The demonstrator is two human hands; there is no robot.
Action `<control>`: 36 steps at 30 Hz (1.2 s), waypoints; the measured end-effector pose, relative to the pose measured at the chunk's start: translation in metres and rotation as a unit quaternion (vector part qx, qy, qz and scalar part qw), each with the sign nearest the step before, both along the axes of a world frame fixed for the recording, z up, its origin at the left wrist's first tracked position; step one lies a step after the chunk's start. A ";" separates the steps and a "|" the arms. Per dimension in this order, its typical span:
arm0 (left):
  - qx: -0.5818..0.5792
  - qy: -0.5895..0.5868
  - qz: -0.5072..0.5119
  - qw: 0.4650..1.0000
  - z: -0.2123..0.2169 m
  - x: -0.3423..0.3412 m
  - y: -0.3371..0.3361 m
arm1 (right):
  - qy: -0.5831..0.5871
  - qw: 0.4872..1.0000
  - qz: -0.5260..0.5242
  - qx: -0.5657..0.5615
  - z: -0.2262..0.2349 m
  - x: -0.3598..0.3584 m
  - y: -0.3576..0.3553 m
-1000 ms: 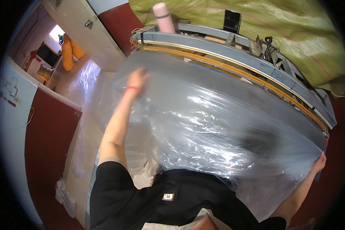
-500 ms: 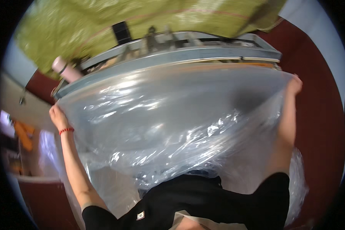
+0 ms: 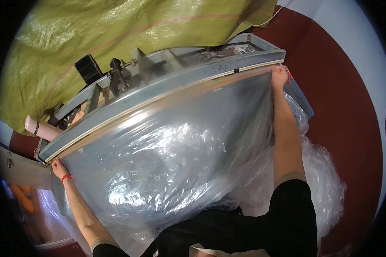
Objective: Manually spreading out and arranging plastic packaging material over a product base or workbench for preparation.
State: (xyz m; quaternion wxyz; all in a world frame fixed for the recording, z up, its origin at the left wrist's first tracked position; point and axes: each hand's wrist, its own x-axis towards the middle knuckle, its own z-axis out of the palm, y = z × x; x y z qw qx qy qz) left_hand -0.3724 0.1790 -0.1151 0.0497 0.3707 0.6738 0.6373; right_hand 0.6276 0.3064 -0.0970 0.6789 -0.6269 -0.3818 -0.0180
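Observation:
A wide sheet of clear plastic film (image 3: 158,145), perhaps a large bag, is stretched between my hands. My left hand (image 3: 59,168), a red bead bracelet on its wrist, pinches one corner at the left end of a long grey metal machine frame (image 3: 158,95). At the frame's right end, my right hand (image 3: 279,78) is closed on the other corner. The film's far edge lies along the pale strip (image 3: 128,112) on the front of the frame. Toward me the film sags in shiny wrinkles and hides what is beneath.
Behind the frame lies a yellow-green woven sheet (image 3: 158,25). A black phone (image 3: 88,69) leans at the frame's back, and a pink bottle (image 3: 43,128) rests by its left end. More crumpled clear film (image 3: 324,184) is heaped at right on the dark red floor (image 3: 351,128).
Both hands have brought the film's far edge up to the front of the metal frame. The view has turned, so the frame now slants up to the right.

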 end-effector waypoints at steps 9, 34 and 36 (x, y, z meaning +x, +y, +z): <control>0.072 -0.148 -0.049 0.985 0.013 0.013 -0.007 | -0.081 0.982 -0.170 0.026 0.003 0.010 0.003; -0.167 -0.158 -0.297 0.927 0.159 0.229 -0.162 | -0.353 0.859 -0.286 -0.234 0.067 0.069 -0.237; -0.149 -0.167 -0.343 0.912 0.168 0.243 -0.171 | -0.298 0.945 -0.047 -0.125 0.100 -0.019 -0.204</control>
